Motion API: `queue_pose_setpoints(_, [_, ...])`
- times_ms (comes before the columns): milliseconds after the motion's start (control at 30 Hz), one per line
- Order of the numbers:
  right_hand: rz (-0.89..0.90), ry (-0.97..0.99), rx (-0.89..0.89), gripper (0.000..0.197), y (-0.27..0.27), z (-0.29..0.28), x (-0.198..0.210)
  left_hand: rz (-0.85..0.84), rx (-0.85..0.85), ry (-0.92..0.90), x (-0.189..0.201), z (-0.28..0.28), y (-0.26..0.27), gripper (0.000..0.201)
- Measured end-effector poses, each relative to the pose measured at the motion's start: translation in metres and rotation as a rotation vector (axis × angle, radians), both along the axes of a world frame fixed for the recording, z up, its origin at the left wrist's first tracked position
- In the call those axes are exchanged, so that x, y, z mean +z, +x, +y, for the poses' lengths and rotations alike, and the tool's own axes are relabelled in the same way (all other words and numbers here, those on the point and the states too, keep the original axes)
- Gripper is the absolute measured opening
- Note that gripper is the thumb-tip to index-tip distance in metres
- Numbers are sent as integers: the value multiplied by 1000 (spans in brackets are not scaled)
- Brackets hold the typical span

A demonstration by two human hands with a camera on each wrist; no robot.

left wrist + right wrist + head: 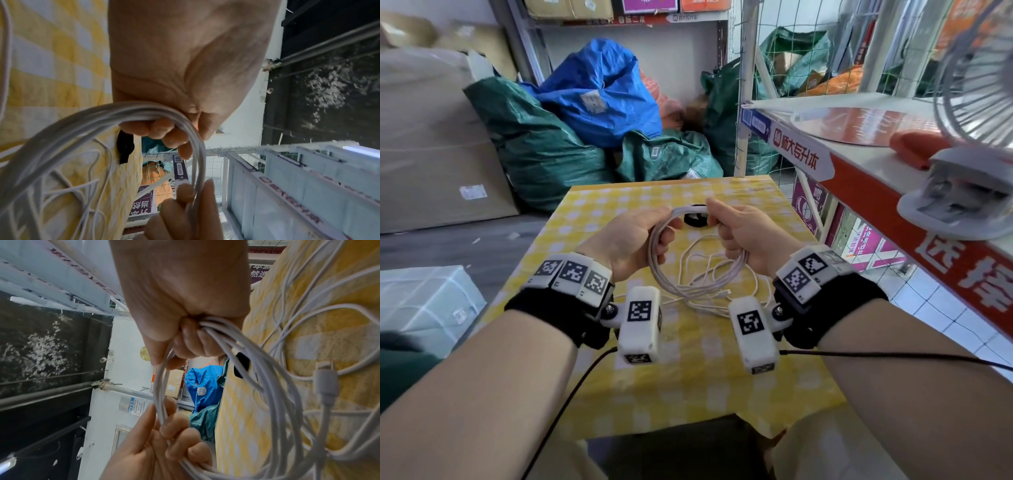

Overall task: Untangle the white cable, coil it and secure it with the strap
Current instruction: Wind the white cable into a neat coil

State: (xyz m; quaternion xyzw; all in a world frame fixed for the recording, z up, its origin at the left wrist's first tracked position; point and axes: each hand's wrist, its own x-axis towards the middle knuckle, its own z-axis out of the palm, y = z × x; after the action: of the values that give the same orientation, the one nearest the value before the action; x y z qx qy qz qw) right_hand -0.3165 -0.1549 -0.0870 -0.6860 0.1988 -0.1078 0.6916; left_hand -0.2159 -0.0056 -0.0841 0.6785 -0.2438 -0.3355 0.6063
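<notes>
The fingers of the left hand [631,236] and right hand [743,233] curl round opposite sides of the thin white cable [664,274], a light, limp, springy coil lifted above the yellow checked tabletop [688,377], best gripped where strands bunch, its loose tail trailing near the black strap [695,219].

Strap [695,219] half behind hands

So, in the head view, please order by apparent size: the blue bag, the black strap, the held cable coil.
1. blue bag
2. cable coil, nearer the camera, so unsure
3. black strap, partly hidden
</notes>
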Motion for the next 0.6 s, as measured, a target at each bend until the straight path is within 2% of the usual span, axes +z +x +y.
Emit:
queue_pose_setpoints(133, [35,-206,67,38,0,9,3,-153,-63,120,5,-3,-7,38])
queue_pose_setpoints(267, [43,-290,76,40,1,12,2,-183,-196,192,10,-7,-10,36])
queue_pose_setpoints(400, [-9,-179,83,39,-2,11,1,-105,-165,94,10,-8,-11,35])
queue_pose_setpoints(600, [-66,17,84,40,-5,4,0,113,-49,-156,3,-4,-8,39])
